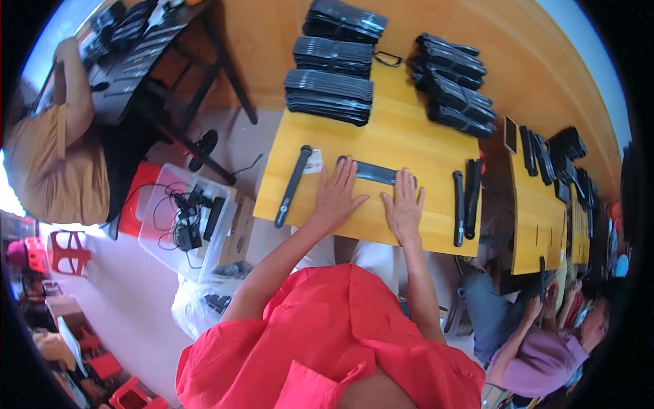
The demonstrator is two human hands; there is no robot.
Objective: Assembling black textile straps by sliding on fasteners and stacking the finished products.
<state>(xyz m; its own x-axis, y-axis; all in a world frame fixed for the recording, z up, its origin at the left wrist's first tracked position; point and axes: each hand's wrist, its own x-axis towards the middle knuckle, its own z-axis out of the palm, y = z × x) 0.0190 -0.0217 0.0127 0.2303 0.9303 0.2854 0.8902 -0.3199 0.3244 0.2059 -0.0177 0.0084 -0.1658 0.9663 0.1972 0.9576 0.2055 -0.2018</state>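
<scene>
A flat black strap [373, 172] lies crosswise on the yellow table [381, 140] in front of me. My left hand [336, 194] rests flat with its fingers over the strap's left end. Over the other end lie the fingers of my right hand [405, 208], also stretched out. Both hands press down and grip nothing. Left of them is another black strap [294, 185], slanting beside a small white printed slip [313, 161]. On the right side, a black strap [458, 208] lies lengthwise near a further dark strip [472, 198].
Bundled black straps stand in stacks [329, 97] at the far left and in piles [453, 85] at the far right. Glasses [389, 59] lie between them. A clear bin [187, 221] of cables sits left on the floor. People work at a dark table [129, 75] and another yellow table [538, 218].
</scene>
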